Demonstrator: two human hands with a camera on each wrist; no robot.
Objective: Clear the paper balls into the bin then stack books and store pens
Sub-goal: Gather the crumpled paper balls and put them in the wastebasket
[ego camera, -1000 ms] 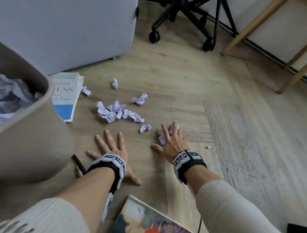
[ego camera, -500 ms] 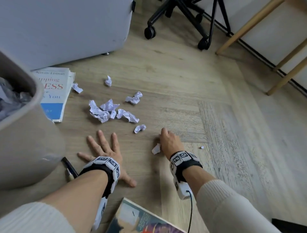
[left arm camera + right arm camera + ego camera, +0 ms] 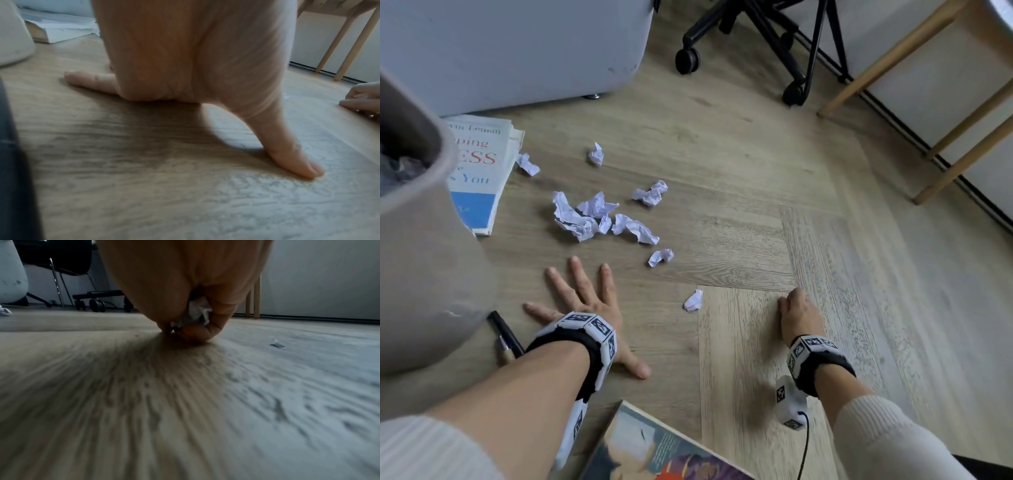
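My left hand (image 3: pixel 580 294) lies flat on the wooden floor with its fingers spread, beside the grey bin (image 3: pixel 431 260). My right hand (image 3: pixel 791 303) is curled with its fingertips on the floor and grips a small white paper ball (image 3: pixel 197 313). A tiny paper scrap (image 3: pixel 277 344) lies just right of it. One paper ball (image 3: pixel 693 300) lies between my hands. Several more paper balls (image 3: pixel 585 216) are scattered farther ahead. A black pen (image 3: pixel 505 337) lies by the bin's base. A white and blue book (image 3: pixel 479 171) lies behind the bin. Another book (image 3: pixel 654 452) lies near my arms.
The bin holds crumpled paper. A large grey rounded object (image 3: pixel 517 51) stands at the back left. An office chair's wheeled base (image 3: pixel 756 41) and wooden table legs (image 3: pixel 962 137) stand at the back right.
My right hand curled its fingers round a paper ball, then slid right, leaving one ball on the floor. The left hand stayed flat in place.
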